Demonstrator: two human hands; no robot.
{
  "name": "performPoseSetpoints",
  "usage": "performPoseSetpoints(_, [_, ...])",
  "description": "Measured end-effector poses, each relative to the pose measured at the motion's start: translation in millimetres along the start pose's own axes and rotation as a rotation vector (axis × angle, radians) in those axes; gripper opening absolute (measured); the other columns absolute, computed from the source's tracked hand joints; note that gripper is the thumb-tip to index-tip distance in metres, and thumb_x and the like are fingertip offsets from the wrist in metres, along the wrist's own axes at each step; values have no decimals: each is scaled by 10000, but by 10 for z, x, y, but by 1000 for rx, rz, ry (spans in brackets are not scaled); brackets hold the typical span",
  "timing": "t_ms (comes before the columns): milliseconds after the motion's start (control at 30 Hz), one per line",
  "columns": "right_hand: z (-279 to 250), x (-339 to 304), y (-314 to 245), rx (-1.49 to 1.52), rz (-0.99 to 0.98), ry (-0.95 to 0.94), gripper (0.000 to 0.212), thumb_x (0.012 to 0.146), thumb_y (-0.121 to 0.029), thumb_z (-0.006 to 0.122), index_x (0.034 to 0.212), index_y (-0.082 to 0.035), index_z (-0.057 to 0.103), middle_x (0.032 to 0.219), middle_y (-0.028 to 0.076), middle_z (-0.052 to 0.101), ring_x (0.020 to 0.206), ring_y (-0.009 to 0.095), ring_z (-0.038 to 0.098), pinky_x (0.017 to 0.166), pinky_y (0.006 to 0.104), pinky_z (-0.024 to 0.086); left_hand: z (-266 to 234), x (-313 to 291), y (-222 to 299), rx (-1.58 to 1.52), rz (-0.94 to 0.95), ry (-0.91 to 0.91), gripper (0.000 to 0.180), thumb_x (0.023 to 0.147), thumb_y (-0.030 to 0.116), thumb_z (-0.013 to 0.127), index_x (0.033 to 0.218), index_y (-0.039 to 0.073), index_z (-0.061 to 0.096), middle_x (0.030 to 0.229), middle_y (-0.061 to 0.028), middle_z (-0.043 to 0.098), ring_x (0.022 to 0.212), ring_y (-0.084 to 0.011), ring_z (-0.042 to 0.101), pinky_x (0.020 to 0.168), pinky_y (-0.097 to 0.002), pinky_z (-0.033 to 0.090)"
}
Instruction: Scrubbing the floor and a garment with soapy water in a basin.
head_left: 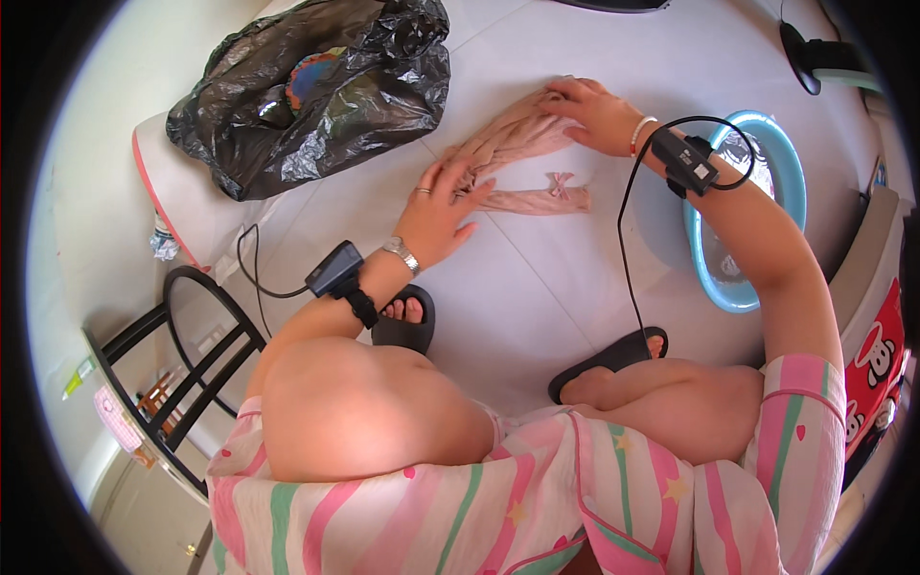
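Fingers of the right hand (pixel 602 119) bend over the far end of a pink bow-trimmed garment (pixel 517 136); whether they pinch it, I cannot tell. The left hand (pixel 436 216) spreads loosely at its left bend, thumb clear. Lying on the tiled floor (pixel 532 287), the cloth should handle light and limp, best gripped by its ends, with room between black plastic bag (pixel 350 149) and blue basin's rim (pixel 797 182).

2 bare arms (pixel 757 225) reaching forward. Left hand (pixel 436 216) back up, fingers (pixel 447 180) spread. Right hand (pixel 596 115) farther out, fingers bent.
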State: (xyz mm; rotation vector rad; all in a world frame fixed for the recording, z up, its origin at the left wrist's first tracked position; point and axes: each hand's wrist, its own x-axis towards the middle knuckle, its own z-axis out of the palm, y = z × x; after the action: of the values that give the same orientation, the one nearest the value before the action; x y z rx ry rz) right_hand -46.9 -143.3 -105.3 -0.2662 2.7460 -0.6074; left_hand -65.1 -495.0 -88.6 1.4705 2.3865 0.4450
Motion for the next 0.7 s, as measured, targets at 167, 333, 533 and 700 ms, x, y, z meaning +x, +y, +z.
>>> performPoseSetpoints(167, [176,6,20,-253,-118,58,575,863,-109,644,1411,-238,531,1544,62,386,1425,381,365,1113,490,454,414,-100,35,258,-1,34,514,766,183,792,1249,215,620,1507,-55,402,1447,-423,274,1105,-618,354])
performPoseSetpoints(333, [121,-32,-118,-341,-117,178,464,849,-111,651,1302,-204,603,1494,55,433,1397,356,402,1119,456,439,466,-153,-28,260,27,85,292,758,168,790,1020,181,661,1401,-44,476,1479,-390,248,1113,-682,287])
performPoseSetpoints(533, [-14,-283,-182,-222,-309,20,295,776,-141,683,1070,-147,682,1138,30,594,1197,219,534,1005,419,442,202,-189,65,200,-6,41,321,761,164,782,1064,192,678,1411,-25,476,1496,-370,235,1142,-725,145])
performPoseSetpoints(700, [466,-486,-144,-319,-376,-24,175,811,-208,700,972,-149,661,1093,8,609,1136,196,565,974,376,431,246,-105,143,199,132,88,345,777,150,758,1113,198,691,1400,0,503,1478,-305,294,1157,-706,126])
